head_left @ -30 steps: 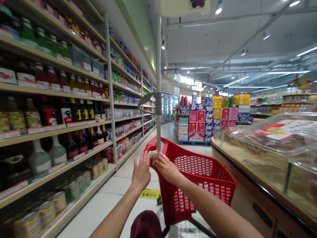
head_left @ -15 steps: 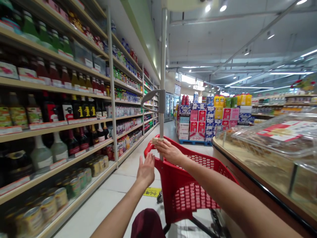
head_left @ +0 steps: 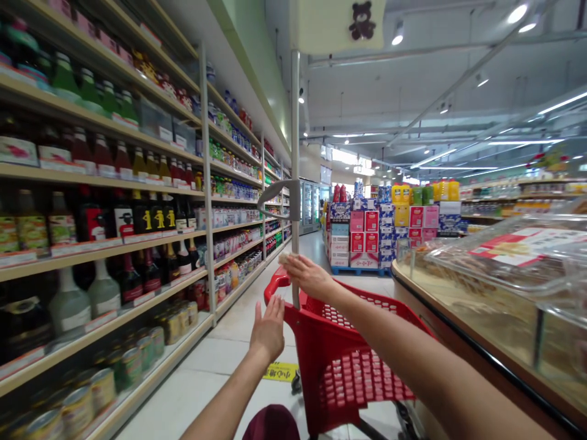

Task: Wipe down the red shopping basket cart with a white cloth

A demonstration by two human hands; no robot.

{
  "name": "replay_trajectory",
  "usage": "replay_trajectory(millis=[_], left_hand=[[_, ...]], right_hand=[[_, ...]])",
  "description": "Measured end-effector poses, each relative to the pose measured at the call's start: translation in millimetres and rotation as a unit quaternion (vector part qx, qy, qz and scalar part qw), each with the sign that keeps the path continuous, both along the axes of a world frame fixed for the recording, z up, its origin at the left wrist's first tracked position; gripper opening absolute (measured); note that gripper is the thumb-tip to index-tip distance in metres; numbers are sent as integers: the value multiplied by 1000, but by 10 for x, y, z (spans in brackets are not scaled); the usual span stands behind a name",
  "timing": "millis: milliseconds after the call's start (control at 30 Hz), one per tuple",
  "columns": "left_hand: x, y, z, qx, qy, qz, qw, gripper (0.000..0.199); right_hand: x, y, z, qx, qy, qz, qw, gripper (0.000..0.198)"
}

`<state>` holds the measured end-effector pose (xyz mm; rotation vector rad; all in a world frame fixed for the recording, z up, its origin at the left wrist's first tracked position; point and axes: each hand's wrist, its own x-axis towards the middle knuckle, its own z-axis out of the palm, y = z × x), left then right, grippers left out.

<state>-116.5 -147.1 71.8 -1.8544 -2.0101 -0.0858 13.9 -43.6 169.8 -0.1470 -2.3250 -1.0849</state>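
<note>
A red plastic shopping cart (head_left: 312, 348) stands in front of me, with a grey metal pole (head_left: 295, 140) rising from it. My left hand (head_left: 268, 330) has its fingers stretched out and close together, the tips at the cart's red handle (head_left: 274, 286). Whether they press on it I cannot tell. My right hand (head_left: 309, 278) reaches across just above the handle, beside the pole. A pale cloth (head_left: 285, 259) shows under its fingertips; most of it is hidden by the fingers. Higher on the pole sits a grey loop-shaped bracket (head_left: 288, 200).
Shelves of bottles and cans (head_left: 110, 238) line the left side. A glass-topped counter with packaged food (head_left: 504, 250) runs along the right. Stacked drink cartons (head_left: 367, 232) stand ahead on a blue pallet. A yellow floor sticker (head_left: 279, 371) lies near the cart's wheel.
The view has tilted up, so a bear-printed sign shows above. My right hand with the cloth has risen slightly off the handle. My left hand stays at the handle.
</note>
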Motion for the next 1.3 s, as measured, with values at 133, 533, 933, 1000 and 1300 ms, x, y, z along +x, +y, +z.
replay_trajectory(millis=[133, 533, 933, 1000, 1300], left_hand=[[4, -11, -13, 21, -3, -9, 1000, 69], [42, -63, 36, 3, -17, -5, 1000, 74], [35, -38, -25, 13, -25, 0, 1000, 77], [45, -45, -18, 5, -24, 3, 1000, 77], [40, -45, -46, 14, -28, 0, 1000, 77]], right_hand=[[-43, 7, 302, -3, 87, -31, 996, 36], [-22, -17, 181, -12, 79, -27, 996, 35], [14, 0, 275, -24, 99, -22, 995, 41], [51, -12, 107, -24, 59, -3, 998, 42], [22, -7, 134, -44, 110, -22, 993, 41]])
